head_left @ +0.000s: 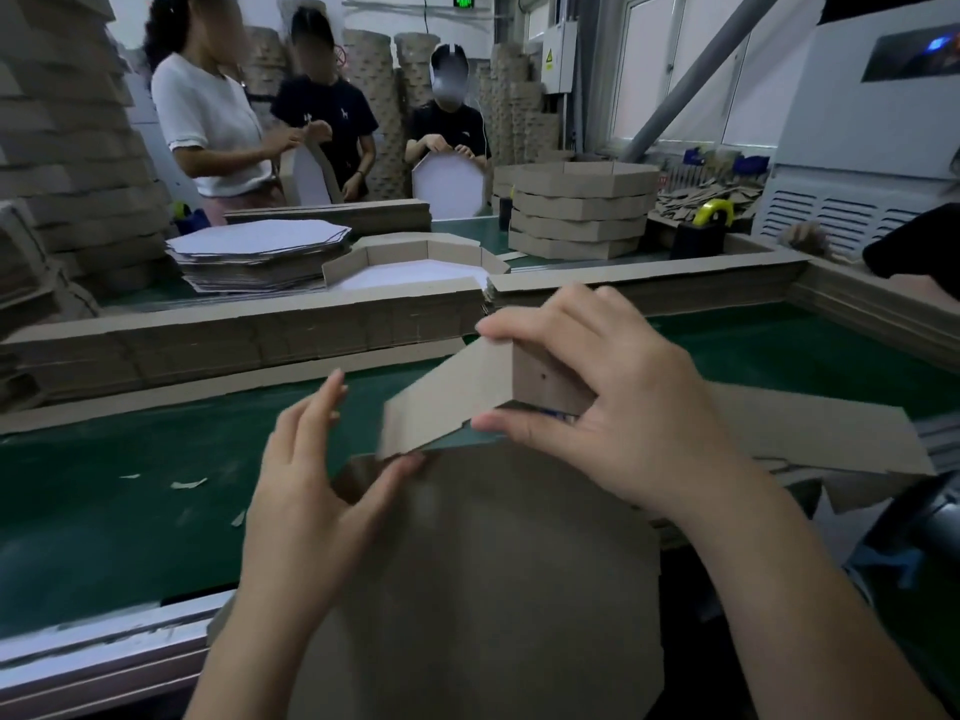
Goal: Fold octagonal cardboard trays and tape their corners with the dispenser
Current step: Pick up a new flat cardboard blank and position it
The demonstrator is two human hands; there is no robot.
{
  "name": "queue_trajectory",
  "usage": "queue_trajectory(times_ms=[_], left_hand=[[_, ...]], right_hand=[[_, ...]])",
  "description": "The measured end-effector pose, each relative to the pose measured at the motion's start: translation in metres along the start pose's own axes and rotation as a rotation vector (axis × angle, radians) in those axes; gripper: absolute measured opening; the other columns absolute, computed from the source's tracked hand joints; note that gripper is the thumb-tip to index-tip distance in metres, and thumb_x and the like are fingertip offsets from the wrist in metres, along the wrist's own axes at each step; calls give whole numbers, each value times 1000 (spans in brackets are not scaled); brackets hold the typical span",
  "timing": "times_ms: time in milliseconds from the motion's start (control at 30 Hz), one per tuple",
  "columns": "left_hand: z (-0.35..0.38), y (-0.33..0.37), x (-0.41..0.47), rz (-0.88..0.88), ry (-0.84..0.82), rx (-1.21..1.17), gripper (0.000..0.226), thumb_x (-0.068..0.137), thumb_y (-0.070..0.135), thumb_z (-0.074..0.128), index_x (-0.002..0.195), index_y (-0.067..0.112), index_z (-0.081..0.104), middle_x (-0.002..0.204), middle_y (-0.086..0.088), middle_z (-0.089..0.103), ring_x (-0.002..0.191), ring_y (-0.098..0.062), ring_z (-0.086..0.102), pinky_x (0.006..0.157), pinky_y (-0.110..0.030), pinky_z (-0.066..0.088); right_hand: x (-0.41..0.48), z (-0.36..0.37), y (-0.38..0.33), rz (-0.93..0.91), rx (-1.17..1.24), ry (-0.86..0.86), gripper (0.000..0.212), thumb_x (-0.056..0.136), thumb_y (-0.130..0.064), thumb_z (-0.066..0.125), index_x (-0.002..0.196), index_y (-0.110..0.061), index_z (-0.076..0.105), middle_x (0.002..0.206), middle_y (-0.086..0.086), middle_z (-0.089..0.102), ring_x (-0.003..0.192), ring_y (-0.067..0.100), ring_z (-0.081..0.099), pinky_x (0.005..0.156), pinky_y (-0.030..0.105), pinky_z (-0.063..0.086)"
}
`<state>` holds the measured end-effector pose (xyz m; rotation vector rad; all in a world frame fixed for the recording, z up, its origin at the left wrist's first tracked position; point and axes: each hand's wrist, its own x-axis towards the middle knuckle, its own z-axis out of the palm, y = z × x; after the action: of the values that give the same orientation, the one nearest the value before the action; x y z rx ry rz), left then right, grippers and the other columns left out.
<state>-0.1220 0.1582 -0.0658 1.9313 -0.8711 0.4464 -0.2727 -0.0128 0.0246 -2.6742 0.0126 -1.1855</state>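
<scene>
Tray (467,563) is tilted up right in front of you, folded corner at its far edge. Your right hand (623,407) pinches that corner. Your left hand (306,491) is loose, thumb just touching the flap (441,402). The dispenser (696,236) sits way ahead on the right, so I'd say the right's nearer but busy.

The cardboard tray (467,563) up front is plain dull brown all over. The table (130,485) under it is deep green, with a silver-grey rail (104,652) at seven o'clock. At eleven o'clock the flat sheets (260,236) show white faces. At one o'clock, a black tape dispenser (696,242) carries a yellow tape roll (702,214); the stacked trays (576,215) near it are the same brown. At twelve o'clock a sign (464,1) glows green.
</scene>
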Motion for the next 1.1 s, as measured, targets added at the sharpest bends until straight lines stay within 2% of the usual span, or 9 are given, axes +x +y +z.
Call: queue_trajectory(times_ms=[100, 167, 233, 300, 367, 633, 833, 967, 1100], left_hand=[[3, -10, 3, -97, -187, 104, 66, 77, 70, 57, 127, 26, 59, 120, 10, 55, 109, -16, 57, 91, -36, 48], [3, -10, 5, -169, -277, 87, 47, 74, 72, 54, 101, 35, 65, 93, 17, 65, 89, -9, 63, 79, -36, 53], [1, -8, 7, -237, -267, -32, 40, 68, 68, 61, 78, 29, 65, 68, 12, 66, 67, -4, 61, 66, -37, 54], [-3, -5, 6, -246, -240, -116, 33, 68, 60, 69, 70, 27, 64, 64, 11, 65, 59, -4, 59, 58, -34, 49], [-7, 2, 6, -223, -229, -169, 23, 70, 51, 75, 71, 31, 64, 59, 10, 63, 53, -4, 54, 54, -32, 45], [-25, 41, 8, -51, -140, -283, 34, 64, 63, 76, 74, 32, 65, 56, 10, 62, 52, -6, 54, 52, -33, 45], [-27, 61, -2, 10, -121, -450, 25, 63, 51, 71, 70, 27, 66, 58, 2, 62, 50, -3, 51, 45, -16, 37], [-29, 57, -19, 5, -118, -503, 20, 65, 45, 73, 68, 26, 66, 59, -2, 63, 49, -2, 51, 44, -15, 38], [-30, 47, -30, -10, -110, -471, 23, 66, 47, 72, 69, 25, 65, 58, -4, 61, 50, -5, 50, 46, -20, 36]], right_hand=[[15, -16, -8, -8, -186, -57, 51, 80, -68, 52, 118, -35, 60, 104, -14, 57, 95, 11, 48, 65, 30, 45], [22, -24, -13, -11, -289, -93, 51, 80, -70, 48, 117, -36, 59, 102, -15, 55, 90, 12, 46, 60, 29, 40], [25, -32, -20, -14, -380, -111, 51, 80, -71, 46, 116, -36, 58, 101, -15, 54, 87, 14, 44, 58, 29, 34], [25, -41, -26, -7, -452, -121, 52, 80, -71, 44, 116, -37, 58, 100, -15, 55, 87, 14, 44, 57, 28, 28], [24, -51, -32, 8, -509, -130, 53, 80, -72, 42, 117, -37, 58, 101, -14, 55, 88, 14, 44, 56, 28, 26], [19, -105, -58, 28, -660, -91, 55, 80, -74, 37, 119, -39, 55, 103, -14, 57, 92, 14, 48, 56, 26, 36], [5, -131, -61, 15, -676, -39, 55, 83, -76, 33, 118, -38, 53, 104, -15, 58, 89, 14, 50, 51, 25, 39], [-17, -123, -42, 101, -488, -8, 51, 85, -73, 37, 120, -38, 51, 112, -18, 57, 99, 11, 53, 61, 29, 48], [-32, -90, -23, 206, -170, 58, 46, 85, -73, 44, 119, -42, 47, 110, -31, 49, 93, -6, 47, 67, 18, 40]])
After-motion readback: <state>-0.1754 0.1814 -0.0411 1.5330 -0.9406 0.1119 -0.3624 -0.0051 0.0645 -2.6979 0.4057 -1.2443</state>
